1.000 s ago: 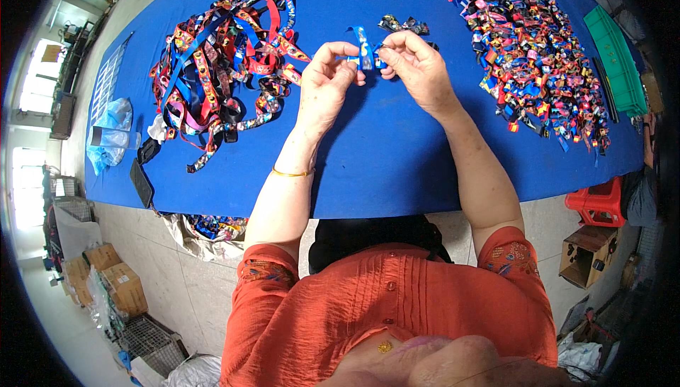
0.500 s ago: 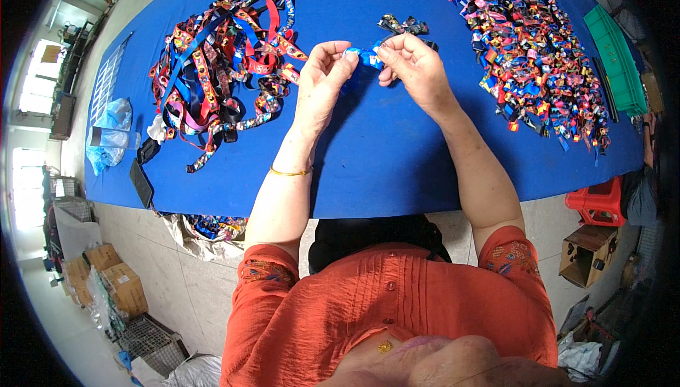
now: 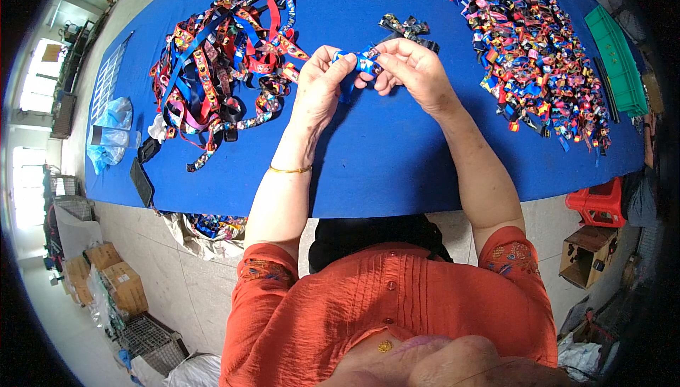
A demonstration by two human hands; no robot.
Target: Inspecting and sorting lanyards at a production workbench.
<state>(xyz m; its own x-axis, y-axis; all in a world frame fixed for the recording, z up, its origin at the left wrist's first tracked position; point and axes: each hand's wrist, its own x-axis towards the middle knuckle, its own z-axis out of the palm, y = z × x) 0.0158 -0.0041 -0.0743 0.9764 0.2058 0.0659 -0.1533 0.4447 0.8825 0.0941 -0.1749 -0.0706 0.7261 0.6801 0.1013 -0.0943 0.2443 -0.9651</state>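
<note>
Above the blue-covered table I hold a blue patterned ribbon (image 3: pixel 366 65) between both hands. My left hand (image 3: pixel 321 82) pinches its left part with thumb and forefinger. On the other side, my right hand (image 3: pixel 418 75) is closed on the ribbon's right part, thumb against fingers. A blue end of it hangs below the grip. Just beyond my right hand lies a small dark bunch of folded ribbon pieces (image 3: pixel 407 27). To the left spreads a tangled heap of long printed ribbons (image 3: pixel 205 68), its nearest strips close to my left hand.
A dense pile of small colourful folded ribbon pieces (image 3: pixel 531 54) covers the table's right side, beside a green crate (image 3: pixel 616 60). Clear blue plastic bags (image 3: pixel 113 132) lie at the left edge. A red stool (image 3: pixel 598 201) stands right; cardboard boxes (image 3: pixel 120 284) sit on the floor left.
The ribbon between my fingers has turned and dipped slightly, showing a wider loop. My right fingers have shifted a little downward; my left hand stays nearly in place.
</note>
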